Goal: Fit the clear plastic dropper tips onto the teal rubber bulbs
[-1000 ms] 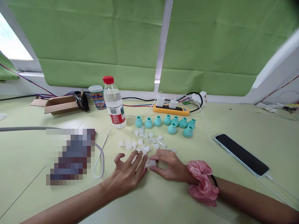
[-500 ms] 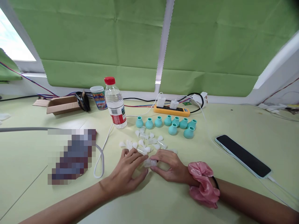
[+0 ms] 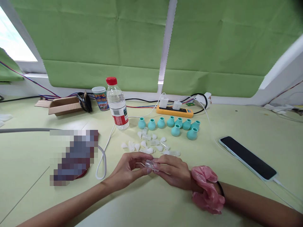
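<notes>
My right hand (image 3: 174, 171) pinches a small clear plastic tube (image 3: 151, 164) just above the table. My left hand (image 3: 127, 168) meets it from the left, fingers curled and pinched around a small clear piece at the tube's end. Several small clear and white plastic pieces (image 3: 148, 145) lie scattered just beyond both hands. Behind them stand several small teal bulbs (image 3: 175, 130) in a loose row. A pink scrunchie (image 3: 206, 189) sits on my right wrist.
A water bottle (image 3: 117, 104) with a red cap stands at the back left, next to a printed cup (image 3: 100, 98) and a cardboard box (image 3: 62, 105). An orange power strip (image 3: 174, 111) with chargers lies behind. A phone (image 3: 247, 156) lies right. A white cable (image 3: 103, 154) loops left.
My left hand has gone from spread flat on the table to curled, picking up a small piece. Both hands have lifted slightly and come together at the tube.
</notes>
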`<state>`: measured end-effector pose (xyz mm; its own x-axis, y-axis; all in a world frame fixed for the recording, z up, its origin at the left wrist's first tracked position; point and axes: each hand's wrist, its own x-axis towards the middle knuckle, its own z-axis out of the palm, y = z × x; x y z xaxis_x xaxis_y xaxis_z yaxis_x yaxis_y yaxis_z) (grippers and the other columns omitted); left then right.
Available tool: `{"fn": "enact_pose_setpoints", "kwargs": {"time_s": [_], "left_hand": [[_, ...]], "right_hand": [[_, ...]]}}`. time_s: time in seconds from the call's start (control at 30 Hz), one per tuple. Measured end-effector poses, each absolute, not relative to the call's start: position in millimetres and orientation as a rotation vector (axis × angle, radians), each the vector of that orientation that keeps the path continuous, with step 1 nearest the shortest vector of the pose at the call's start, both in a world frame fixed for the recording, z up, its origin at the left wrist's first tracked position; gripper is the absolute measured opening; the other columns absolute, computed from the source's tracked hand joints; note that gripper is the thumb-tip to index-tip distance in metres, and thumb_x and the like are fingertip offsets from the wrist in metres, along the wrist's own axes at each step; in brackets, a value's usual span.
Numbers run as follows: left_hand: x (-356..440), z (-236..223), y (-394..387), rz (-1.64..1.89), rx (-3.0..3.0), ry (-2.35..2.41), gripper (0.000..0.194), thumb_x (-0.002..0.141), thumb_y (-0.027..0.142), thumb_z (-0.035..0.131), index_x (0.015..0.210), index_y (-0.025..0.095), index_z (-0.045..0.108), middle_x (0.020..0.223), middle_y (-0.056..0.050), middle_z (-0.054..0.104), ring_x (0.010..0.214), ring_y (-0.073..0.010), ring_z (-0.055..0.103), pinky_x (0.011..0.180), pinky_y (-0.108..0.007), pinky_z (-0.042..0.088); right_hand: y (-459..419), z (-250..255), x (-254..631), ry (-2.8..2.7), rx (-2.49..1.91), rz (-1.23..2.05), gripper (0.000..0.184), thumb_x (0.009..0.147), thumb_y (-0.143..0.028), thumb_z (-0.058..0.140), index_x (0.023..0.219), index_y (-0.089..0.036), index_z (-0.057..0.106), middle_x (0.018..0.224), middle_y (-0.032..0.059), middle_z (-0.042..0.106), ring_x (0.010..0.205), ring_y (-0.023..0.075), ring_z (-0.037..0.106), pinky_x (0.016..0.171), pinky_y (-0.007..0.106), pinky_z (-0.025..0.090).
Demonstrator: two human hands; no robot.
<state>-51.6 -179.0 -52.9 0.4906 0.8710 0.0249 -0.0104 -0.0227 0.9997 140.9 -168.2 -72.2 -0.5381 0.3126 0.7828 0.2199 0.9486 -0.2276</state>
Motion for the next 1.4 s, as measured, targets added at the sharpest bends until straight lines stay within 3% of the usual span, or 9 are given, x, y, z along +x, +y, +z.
{"fn": "enact_pose_setpoints", "kwargs": {"time_s": [0.23, 0.43, 0.7, 1.07, 1.23, 1.4], "left_hand": [[-49, -49, -181, 0.931, 1.433, 0.761, 0.02, 0.068, 0.019, 0.063, 0.086, 0.014, 0.055, 0.08, -0.005, 0.061, 0.072, -0.0146, 0.058, 0.068, -0.031, 0.05], [-52, -50, -176, 0.871, 1.336, 0.749, 0.042, 0.058, 0.015, 0.071, 0.096, 0.014, 0.053, 0.087, -0.007, 0.063, 0.078, -0.0192, 0.06, 0.073, -0.036, 0.05], [-54, -54, -178, 0.829, 1.348, 0.829, 0.031, 0.058, 0.017, 0.071, 0.088, 0.013, 0.064, 0.085, -0.007, 0.067, 0.076, -0.0205, 0.062, 0.072, -0.036, 0.051], [-55, -55, -177, 0.837, 1.31, 0.831, 0.037, 0.057, 0.015, 0.072, 0.093, 0.015, 0.064, 0.088, -0.006, 0.067, 0.075, -0.0199, 0.063, 0.073, -0.035, 0.052], [-54, -54, -178, 0.909, 1.387, 0.811, 0.03, 0.061, 0.013, 0.068, 0.092, 0.015, 0.064, 0.091, -0.006, 0.065, 0.08, -0.0193, 0.061, 0.075, -0.035, 0.051], [-51, -54, -182, 0.97, 1.419, 0.836, 0.026, 0.065, 0.014, 0.065, 0.092, 0.015, 0.063, 0.093, -0.007, 0.064, 0.079, -0.0181, 0.061, 0.074, -0.033, 0.052]], "right_hand": [[-169, -70, 141, -2.181, -0.363, 0.049, 0.036, 0.074, -0.008, 0.057, 0.107, -0.018, 0.049, 0.09, 0.0065, 0.062, 0.082, 0.0116, 0.057, 0.066, 0.021, 0.049], [-169, -69, 140, -2.182, -0.36, 0.072, 0.034, 0.076, -0.009, 0.053, 0.107, -0.021, 0.048, 0.096, 0.006, 0.06, 0.083, 0.011, 0.057, 0.068, 0.022, 0.049], [-169, -68, 140, -2.181, -0.317, 0.069, 0.033, 0.075, -0.007, 0.054, 0.106, -0.018, 0.049, 0.093, 0.0072, 0.061, 0.084, 0.0119, 0.057, 0.071, 0.023, 0.05], [-170, -70, 140, -2.139, -0.363, 0.16, 0.036, 0.074, -0.006, 0.055, 0.106, -0.021, 0.049, 0.096, 0.0072, 0.06, 0.084, 0.0119, 0.057, 0.069, 0.023, 0.05], [-170, -70, 140, -2.118, -0.359, 0.211, 0.036, 0.072, -0.002, 0.054, 0.101, -0.022, 0.051, 0.098, 0.0075, 0.059, 0.086, 0.0124, 0.057, 0.071, 0.025, 0.049], [-174, -58, 136, -2.046, -0.464, 0.321, 0.029, 0.068, -0.012, 0.061, 0.096, -0.019, 0.055, 0.093, 0.0084, 0.06, 0.086, 0.0142, 0.058, 0.071, 0.025, 0.05]]}}
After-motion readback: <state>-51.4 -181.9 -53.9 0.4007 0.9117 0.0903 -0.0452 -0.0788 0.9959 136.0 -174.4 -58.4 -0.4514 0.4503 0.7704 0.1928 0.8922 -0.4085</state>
